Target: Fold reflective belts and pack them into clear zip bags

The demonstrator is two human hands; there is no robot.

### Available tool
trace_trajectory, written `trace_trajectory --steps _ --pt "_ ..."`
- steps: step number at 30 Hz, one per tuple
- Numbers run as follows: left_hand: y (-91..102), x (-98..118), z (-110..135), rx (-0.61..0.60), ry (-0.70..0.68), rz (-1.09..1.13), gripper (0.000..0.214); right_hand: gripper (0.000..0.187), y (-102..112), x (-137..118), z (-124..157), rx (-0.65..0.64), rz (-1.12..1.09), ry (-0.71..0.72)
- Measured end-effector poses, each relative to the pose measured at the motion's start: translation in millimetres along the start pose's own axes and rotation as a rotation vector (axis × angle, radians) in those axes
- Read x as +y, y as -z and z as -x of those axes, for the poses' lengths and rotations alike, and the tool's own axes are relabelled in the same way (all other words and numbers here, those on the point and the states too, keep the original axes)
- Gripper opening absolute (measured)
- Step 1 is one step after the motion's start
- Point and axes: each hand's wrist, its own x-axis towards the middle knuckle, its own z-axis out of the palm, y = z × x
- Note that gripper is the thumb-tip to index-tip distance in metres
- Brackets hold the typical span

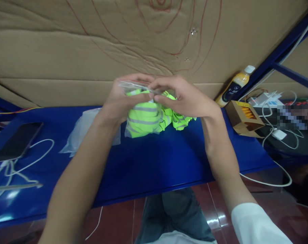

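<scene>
Left hand and right hand pinch the bag at its mouth, fingers closed; striped cloth inside, sealing unclear; loose cloth at right, unbagged.

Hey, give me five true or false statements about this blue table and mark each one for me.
1. The left hand and right hand hold a clear plastic bag containing neon-yellow, grey-striped fabric. True.
2. All the neon-yellow fabric is inside the bag. False: more loose fabric is outside it, to its right.
3. A black rectangular phone is left of the hands. True.
4. A white-capped plastic bottle with yellow-orange contents is beside a brown cardboard box. True.
5. The box is shut. False: it is open, with yellow-orange items showing.
</scene>
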Motion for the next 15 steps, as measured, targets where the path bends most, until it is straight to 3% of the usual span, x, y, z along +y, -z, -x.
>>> trace_trajectory --steps 2,5,7,12,15 --pt "5.7 1 -1 -0.027 -0.002 0.066 0.05 0.017 5 -2 1 -0.056 0.041 0.035" --pt "10.8 2 -1 -0.107 0.034 0.106 0.057 0.005 9 -7 2 -0.043 0.18 -0.004" --pt "9.3 2 -1 -0.125 0.05 0.1 0.057 0.009 8 -9 2 -0.043 0.237 -0.006" --pt "-2.1 -2 -4 0.085 -0.05 0.024 0.035 0.011 4 -4 -1 0.081 0.279 0.0" --pt "-3.0 -5 -6 0.123 -0.056 0.043 0.033 0.015 3 -5 -3 0.113 0.284 -0.032"
